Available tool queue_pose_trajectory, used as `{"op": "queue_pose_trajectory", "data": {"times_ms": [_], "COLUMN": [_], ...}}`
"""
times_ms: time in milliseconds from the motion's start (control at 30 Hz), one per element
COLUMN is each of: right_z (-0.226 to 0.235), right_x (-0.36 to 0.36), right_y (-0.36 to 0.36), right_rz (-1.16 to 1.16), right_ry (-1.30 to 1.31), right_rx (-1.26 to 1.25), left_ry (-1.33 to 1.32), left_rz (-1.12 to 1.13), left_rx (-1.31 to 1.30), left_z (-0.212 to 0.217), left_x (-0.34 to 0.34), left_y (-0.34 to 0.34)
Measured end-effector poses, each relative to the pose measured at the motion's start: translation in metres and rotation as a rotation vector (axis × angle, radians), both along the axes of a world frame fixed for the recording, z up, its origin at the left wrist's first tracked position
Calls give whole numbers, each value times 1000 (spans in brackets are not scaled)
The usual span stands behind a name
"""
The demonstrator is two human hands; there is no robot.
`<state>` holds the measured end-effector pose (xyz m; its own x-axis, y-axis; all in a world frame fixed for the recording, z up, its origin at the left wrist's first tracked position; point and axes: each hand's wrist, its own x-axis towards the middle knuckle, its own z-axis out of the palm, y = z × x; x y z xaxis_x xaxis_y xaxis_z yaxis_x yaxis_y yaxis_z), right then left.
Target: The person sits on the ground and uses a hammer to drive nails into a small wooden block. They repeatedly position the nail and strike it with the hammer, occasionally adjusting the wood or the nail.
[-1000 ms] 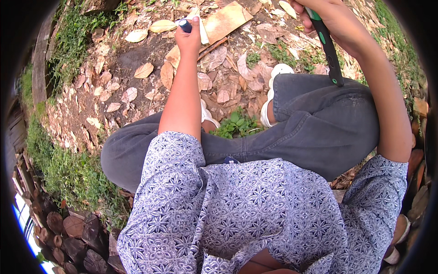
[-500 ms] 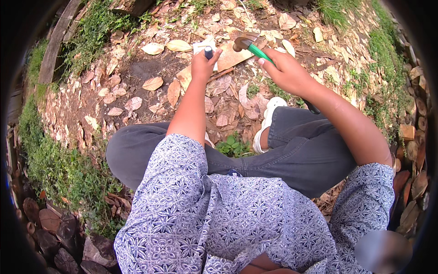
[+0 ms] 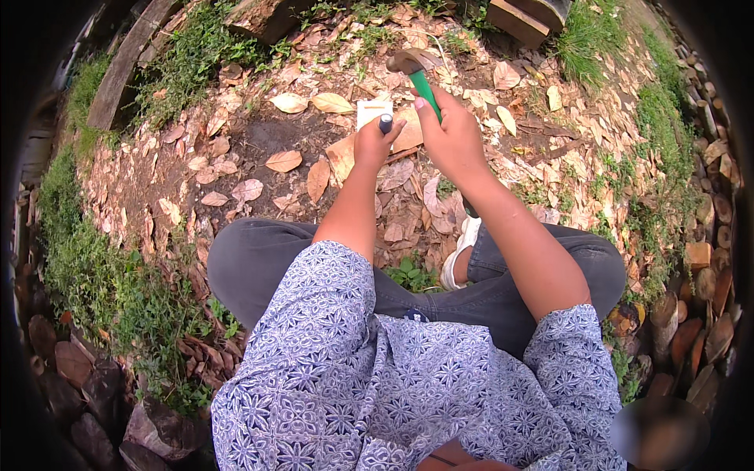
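My left hand [image 3: 371, 149] is closed around an upright tool with a dark, rounded handle end [image 3: 386, 123]. Its lower part is hidden by the hand, so I cannot tell the kind. Beneath and beyond that hand lie a small white piece [image 3: 367, 112] and a light brown board [image 3: 340, 157] on the ground. To the right, my right hand [image 3: 457, 143] grips a claw hammer [image 3: 422, 88] by its green and black handle. The hammer's brown metal head is held up, beyond the dark handle end and apart from it.
Dry leaves [image 3: 284, 161] cover the soil around the board. Wooden beams [image 3: 518, 23] lie at the far edge, with another timber [image 3: 129, 67] at far left. Green weeds [image 3: 102, 275] grow on the left. Stacked logs [image 3: 699, 254] line the right side. My crossed legs [image 3: 263, 255] are close below.
My right hand has swung inward with the hammer, its head now farther forward and closer above the left hand. The left hand keeps its grip. The view has shifted slightly.
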<state>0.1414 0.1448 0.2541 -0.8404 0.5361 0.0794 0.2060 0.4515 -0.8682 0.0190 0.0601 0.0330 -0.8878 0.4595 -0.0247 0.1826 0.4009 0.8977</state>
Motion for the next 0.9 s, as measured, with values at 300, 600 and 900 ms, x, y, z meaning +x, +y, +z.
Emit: {"op": "queue_pose_trajectory", "data": {"times_ms": [300, 600, 900], "right_z": [-74, -74, -22], "right_x": [12, 11, -14], "right_y": [4, 8, 4], "right_rz": [162, 117, 49], "right_ry": [-195, -182, 69], "right_rx": [248, 146, 71], "left_ry": [48, -64, 45], "left_rz": [-45, -103, -121], "left_rx": [7, 18, -117], "left_z": [15, 7, 1], "left_x": [6, 1, -23], "left_y": [9, 9, -3]}}
